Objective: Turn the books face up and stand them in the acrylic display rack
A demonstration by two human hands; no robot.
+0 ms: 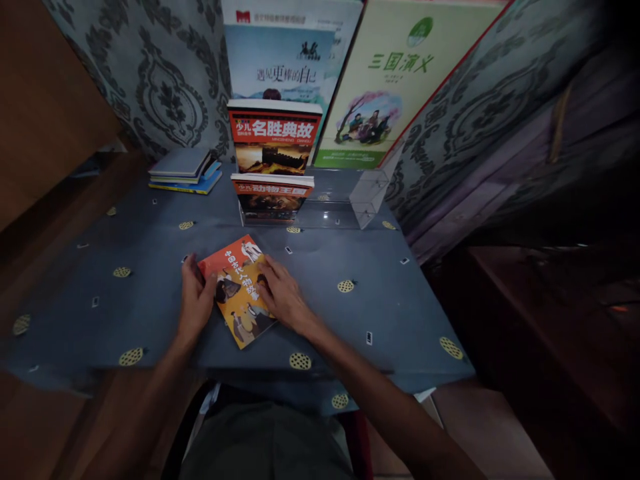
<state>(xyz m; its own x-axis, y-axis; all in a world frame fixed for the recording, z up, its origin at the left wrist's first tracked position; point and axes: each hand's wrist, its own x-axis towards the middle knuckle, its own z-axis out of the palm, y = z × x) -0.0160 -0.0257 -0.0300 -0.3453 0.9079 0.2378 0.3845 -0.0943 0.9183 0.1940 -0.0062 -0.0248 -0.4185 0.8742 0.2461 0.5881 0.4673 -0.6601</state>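
A small orange and yellow book (pixel 241 293) with illustrated figures and white Chinese lettering lies tilted on or just above the blue tablecloth. My left hand (pixel 196 293) grips its upper left side, thumb on the cover and the other fingers at the edge, partly hidden. On the opposite side my right hand (pixel 283 290) holds the right edge, its fingers bent over the cover. Just behind the book stands a clear acrylic rack (pixel 370 200) with several upright books, among them a red-banded book (pixel 275 137) and a lower book with an animal cover (pixel 273 195).
In the rack's back row stand a pale blue book (pixel 285 53) and a green book (pixel 400 80). A short stack of books (pixel 183 170) lies at the back left. Patterned curtains (pixel 173 93) hang behind the table (pixel 400 313). A dark red piece of furniture (pixel 540 320) is on the right.
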